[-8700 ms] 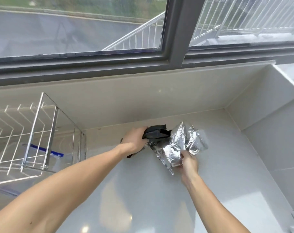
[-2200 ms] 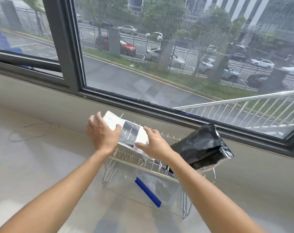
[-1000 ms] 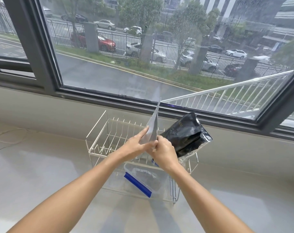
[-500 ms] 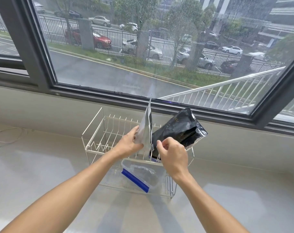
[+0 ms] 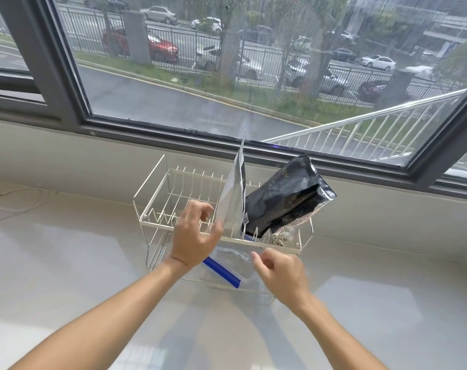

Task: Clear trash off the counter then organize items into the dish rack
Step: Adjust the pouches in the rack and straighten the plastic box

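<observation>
A white wire dish rack (image 5: 157,225) stands on the pale counter below the window. In its top tier a flat silver-white pouch (image 5: 233,190) stands upright on edge between the tines. A black foil bag (image 5: 285,196) leans to the right beside it. My left hand (image 5: 193,233) hovers just left of the pouch, fingers spread, holding nothing. My right hand (image 5: 280,276) is lower, in front of the rack, fingers loosely curled and empty. A clear zip bag with a blue strip (image 5: 221,269) lies in the lower tier, partly hidden by my hands.
The grey window frame (image 5: 67,76) and sill run behind the rack. A thin white cord (image 5: 16,198) lies on the counter (image 5: 67,263) at far left. Counter surface stretches left, right and in front of the rack.
My hands have let go of the silver-white pouch, which now stands by itself in the rack. The right hand has dropped down and back; the left has opened beside the pouch.
</observation>
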